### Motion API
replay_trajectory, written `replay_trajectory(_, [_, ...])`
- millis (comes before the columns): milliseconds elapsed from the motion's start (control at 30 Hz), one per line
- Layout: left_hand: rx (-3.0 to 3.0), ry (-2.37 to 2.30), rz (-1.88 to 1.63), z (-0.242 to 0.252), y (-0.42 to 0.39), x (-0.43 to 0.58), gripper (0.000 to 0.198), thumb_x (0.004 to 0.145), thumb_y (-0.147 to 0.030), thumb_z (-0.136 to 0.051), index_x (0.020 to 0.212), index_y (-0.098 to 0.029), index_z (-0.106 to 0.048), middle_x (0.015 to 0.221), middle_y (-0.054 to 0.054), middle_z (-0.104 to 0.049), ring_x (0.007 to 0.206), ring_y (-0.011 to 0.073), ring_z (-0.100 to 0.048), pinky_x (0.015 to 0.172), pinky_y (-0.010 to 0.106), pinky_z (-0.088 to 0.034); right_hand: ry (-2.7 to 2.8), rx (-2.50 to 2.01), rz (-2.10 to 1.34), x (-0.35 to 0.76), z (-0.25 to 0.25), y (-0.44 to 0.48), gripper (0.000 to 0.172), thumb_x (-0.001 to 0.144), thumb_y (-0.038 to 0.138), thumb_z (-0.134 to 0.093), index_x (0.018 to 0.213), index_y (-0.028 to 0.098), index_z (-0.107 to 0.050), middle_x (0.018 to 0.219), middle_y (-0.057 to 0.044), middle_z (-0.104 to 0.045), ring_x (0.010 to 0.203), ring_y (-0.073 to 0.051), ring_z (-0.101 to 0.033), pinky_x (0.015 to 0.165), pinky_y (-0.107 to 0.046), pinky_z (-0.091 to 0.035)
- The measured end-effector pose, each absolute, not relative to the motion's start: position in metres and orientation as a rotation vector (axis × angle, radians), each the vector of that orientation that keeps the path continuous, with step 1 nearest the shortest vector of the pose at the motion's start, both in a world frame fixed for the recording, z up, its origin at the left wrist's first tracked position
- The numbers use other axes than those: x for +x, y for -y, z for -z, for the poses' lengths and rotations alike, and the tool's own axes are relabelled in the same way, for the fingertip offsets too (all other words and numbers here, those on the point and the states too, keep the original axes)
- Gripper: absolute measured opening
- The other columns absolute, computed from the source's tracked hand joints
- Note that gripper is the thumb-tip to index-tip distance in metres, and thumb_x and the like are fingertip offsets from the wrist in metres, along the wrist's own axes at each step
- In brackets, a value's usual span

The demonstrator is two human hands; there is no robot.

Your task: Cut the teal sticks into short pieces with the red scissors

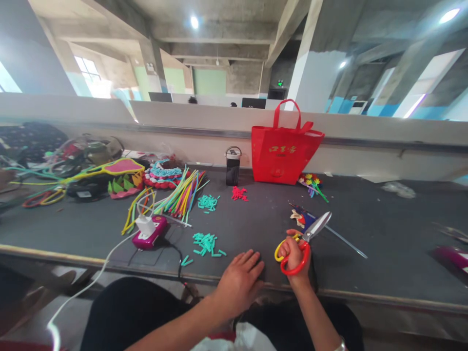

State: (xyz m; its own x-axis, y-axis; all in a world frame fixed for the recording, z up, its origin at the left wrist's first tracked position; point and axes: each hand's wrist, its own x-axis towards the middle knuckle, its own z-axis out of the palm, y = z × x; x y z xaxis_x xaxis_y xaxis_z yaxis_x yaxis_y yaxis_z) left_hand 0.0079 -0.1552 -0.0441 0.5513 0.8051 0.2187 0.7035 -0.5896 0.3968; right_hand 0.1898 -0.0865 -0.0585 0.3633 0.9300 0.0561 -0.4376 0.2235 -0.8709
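Observation:
My right hand (292, 253) is wrapped around the red and yellow handles of a pair of scissors (317, 225), held above the table with the blades pointing up and right. Flat on the dark table (252, 222) near its front edge lies my left hand (242, 274), fingers stretched out and holding nothing. To its left is a heap of short teal pieces (205, 243), with a few strays beside it. Farther back sit a second teal heap (208, 203) and a small pile of red pieces (239, 193).
A red tote bag (281, 156) and a dark bottle (233, 168) stand at the back. Left are a bundle of colourful pipe cleaners (185, 195) and a purple power strip (150, 233) with a white cable. Behind the scissors lies a thin rod (347, 241).

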Motion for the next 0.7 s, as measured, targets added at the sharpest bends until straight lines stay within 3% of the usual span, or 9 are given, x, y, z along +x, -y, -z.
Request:
replay_trajectory(300, [2.828,-1.005,-0.31,0.054,0.165,-0.029,0.06,0.093,-0.024,-0.043,0.15,-0.016,-0.028,0.155,0.012,-0.033,0.144,0.0275,-0.027,0.116,0.044,-0.027,0.653,-0.885,-1.066,0.19,0.058,0.086,0.022,0.072,0.026,-0.066,0.089,0.023,-0.052,0.044,0.015,-0.036,0.033,-0.005,-0.035,0.035,-0.015,-0.031])
replay_trajectory(500, [2.932,-0.948,-0.365,0.062,0.165,-0.043,0.055,0.095,-0.018,-0.039,0.149,-0.019,-0.03,0.151,0.009,-0.041,0.141,0.0232,-0.034,0.115,0.039,-0.03,0.645,-0.886,-1.065,0.19,0.059,0.085,0.024,0.072,0.029,-0.066,0.091,0.023,-0.053,0.044,0.016,-0.036,0.033,-0.005,-0.035,0.035,-0.016,-0.032])
replay_trajectory(700, [3.066,-0.914,-0.505,0.063,0.167,-0.054,0.043,0.096,-0.017,-0.04,0.139,-0.016,-0.045,0.138,0.011,-0.057,0.13,0.023,-0.049,0.105,0.037,-0.042,0.642,-0.89,-1.064,0.19,0.058,0.086,0.024,0.071,0.028,-0.067,0.089,0.023,-0.052,0.044,0.016,-0.036,0.033,-0.004,-0.034,0.035,-0.016,-0.031])
